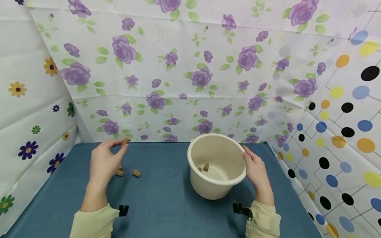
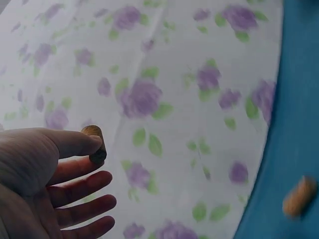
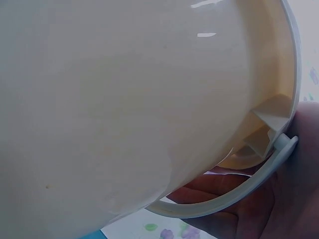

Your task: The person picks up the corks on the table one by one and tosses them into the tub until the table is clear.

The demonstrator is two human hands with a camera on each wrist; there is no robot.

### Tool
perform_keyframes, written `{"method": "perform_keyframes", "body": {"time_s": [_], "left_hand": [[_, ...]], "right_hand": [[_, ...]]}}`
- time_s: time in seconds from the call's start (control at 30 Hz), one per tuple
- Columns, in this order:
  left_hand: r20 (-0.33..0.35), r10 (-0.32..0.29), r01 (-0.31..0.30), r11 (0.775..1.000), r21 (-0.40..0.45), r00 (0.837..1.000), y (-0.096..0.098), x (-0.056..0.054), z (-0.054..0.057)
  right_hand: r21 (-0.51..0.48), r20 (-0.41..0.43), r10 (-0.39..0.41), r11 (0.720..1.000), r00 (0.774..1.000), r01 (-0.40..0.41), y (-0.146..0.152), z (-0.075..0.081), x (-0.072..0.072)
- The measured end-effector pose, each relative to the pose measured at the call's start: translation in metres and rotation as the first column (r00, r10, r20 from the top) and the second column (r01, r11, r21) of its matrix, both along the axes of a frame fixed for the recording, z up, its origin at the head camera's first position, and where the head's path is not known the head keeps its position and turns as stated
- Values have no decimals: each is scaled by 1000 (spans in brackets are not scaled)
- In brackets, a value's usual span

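Between thumb and index finger, my left hand pinches a cork above the table's far left part; the other fingers are spread in the left wrist view. Below that hand, several corks lie on the cloth, partly hidden by it, and a single cork lies a little to their right. My right hand grips the rim of a cream plastic bucket on its right side, and the bucket leans slightly. Two corks show inside it. The bucket's handle hangs beside the right fingers.
A blue cloth covers the table. Behind it hangs a white sheet with purple flowers. Patterned sheets also stand at the left and right sides.
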State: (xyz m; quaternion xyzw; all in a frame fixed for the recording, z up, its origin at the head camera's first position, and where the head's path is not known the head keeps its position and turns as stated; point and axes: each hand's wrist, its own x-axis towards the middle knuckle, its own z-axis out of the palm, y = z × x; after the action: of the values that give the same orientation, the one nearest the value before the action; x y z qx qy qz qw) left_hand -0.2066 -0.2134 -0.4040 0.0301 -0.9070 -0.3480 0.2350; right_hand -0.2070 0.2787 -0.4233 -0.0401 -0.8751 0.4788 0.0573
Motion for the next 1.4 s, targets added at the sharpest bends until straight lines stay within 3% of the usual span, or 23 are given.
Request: {"method": "perform_keyframes", "body": {"time_s": [0.27, 0.67, 0.87, 1.17, 1.4], "left_hand": [[-77, -119, 126, 988, 91, 990, 45, -6, 6], [-133, -234, 259, 941, 217, 963, 96, -1, -6], [-137, -277, 301, 930, 210, 951, 110, 2, -8], [-148, -322, 348, 913, 214, 935, 116, 1, -2], [-152, -374, 402, 884, 241, 915, 127, 5, -3]], "right_hand": [[-37, -1, -6, 999, 1000, 6, -3, -1, 0], [-27, 11, 1, 1000, 1000, -1, -3, -6, 3], [-35, 23, -10, 999, 1000, 11, -2, -8, 4], [-50, 4, -12, 999, 1000, 12, -2, -4, -2], [-42, 14, -18, 999, 1000, 19, 2, -3, 0]]}}
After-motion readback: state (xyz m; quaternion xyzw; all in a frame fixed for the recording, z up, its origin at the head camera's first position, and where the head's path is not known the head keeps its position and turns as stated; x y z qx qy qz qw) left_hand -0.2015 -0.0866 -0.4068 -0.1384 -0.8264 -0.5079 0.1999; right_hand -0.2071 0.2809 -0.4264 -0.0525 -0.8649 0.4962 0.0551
